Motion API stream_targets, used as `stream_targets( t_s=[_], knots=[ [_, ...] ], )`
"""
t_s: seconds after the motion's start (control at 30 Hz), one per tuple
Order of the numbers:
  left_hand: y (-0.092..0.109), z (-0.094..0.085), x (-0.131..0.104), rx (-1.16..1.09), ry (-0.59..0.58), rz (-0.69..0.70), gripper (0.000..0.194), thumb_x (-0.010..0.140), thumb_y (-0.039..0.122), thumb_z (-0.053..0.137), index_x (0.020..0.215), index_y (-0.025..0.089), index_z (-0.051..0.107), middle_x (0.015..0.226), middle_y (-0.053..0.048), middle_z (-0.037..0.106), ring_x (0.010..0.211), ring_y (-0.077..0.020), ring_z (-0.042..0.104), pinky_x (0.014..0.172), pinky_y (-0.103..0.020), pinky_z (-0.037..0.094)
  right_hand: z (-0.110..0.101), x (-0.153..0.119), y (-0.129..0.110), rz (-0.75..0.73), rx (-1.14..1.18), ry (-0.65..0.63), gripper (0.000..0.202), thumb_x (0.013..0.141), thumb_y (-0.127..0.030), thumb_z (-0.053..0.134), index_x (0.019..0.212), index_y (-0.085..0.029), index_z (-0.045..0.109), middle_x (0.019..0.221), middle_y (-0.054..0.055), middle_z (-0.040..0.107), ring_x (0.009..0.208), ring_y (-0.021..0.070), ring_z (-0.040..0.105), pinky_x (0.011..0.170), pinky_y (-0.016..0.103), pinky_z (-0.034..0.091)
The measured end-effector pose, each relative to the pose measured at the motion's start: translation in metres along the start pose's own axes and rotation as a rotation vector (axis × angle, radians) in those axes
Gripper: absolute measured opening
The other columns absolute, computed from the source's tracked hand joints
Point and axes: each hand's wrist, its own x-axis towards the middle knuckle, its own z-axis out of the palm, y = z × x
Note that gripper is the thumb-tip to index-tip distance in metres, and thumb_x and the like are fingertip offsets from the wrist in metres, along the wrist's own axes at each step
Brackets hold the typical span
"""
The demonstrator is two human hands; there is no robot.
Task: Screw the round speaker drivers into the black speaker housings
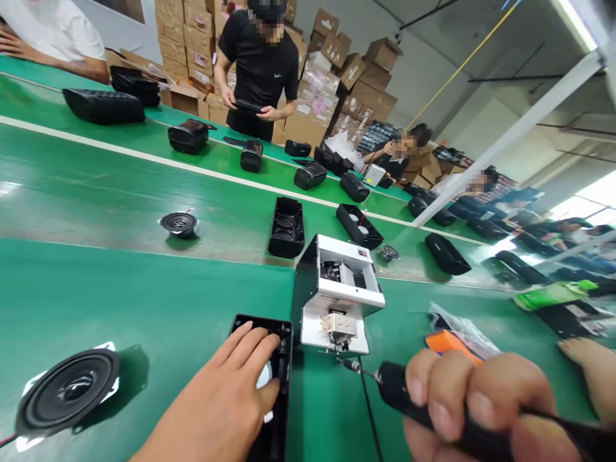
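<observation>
My left hand (240, 378) lies across a black speaker housing (283, 385), its fingers bent over the inside near the far end. White round parts show beneath the fingers; most of the inside is covered. Wrapped round a black electric screwdriver (394, 385) is my right hand (476, 404). The driver's bit points left, close to the lower front of a white and black screw feeder (341, 295); I cannot tell whether it touches. A loose speaker driver (70, 391) with a black cone and metal frame lies left of my left hand.
Beyond the feeder stand two open housings (287, 228) and another loose speaker (179, 223). Several black speaker cases line the green bench. A plastic bag and orange item (455, 343) and a green bottle (553, 294) lie right. Co-workers (260, 64) are opposite; another person's arm (590, 372) is right.
</observation>
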Motion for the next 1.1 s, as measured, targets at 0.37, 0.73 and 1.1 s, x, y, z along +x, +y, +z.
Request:
stream_targets(
  t_s=[0.37, 0.73, 1.1],
  knots=[
    [-0.008, 0.028, -0.019, -0.035, 0.147, -0.018, 0.027, 0.083, 0.008, 0.066, 0.094, 0.027, 0.082, 0.143, -0.011, 0.082, 0.134, -0.0342, 0.076, 0.124, -0.055, 0.061, 0.032, 0.011, 0.023, -0.121, 0.125, 0.168, 0.050, 0.107, -0.012, 0.075, 0.147, -0.038, 0.060, 0.079, -0.012, 0.067, 0.054, 0.0139, 0.057, 0.056, 0.029, 0.058],
    [0.002, -0.005, -0.019, -0.100, -0.096, -0.028, 0.036, 0.080, 0.004, 0.067, 0.101, 0.026, 0.085, 0.153, -0.014, 0.076, 0.138, -0.0356, 0.073, 0.119, -0.050, 0.064, 0.037, 0.001, 0.028, 0.198, 0.000, 0.026, 0.044, 0.107, -0.016, 0.079, 0.142, -0.033, 0.059, 0.075, -0.011, 0.063, 0.056, 0.0144, 0.059, 0.057, 0.030, 0.055],
    [0.008, -0.014, 0.008, -0.158, -0.236, -0.078, 0.019, 0.084, 0.007, 0.082, 0.081, 0.025, 0.085, 0.129, -0.011, 0.084, 0.122, -0.0354, 0.078, 0.110, -0.052, 0.064, 0.012, -0.028, -0.004, 0.291, 0.203, 0.092, 0.039, 0.116, -0.021, 0.072, 0.148, -0.039, 0.059, 0.074, -0.010, 0.064, 0.053, 0.0127, 0.063, 0.055, 0.026, 0.063]
  ],
)
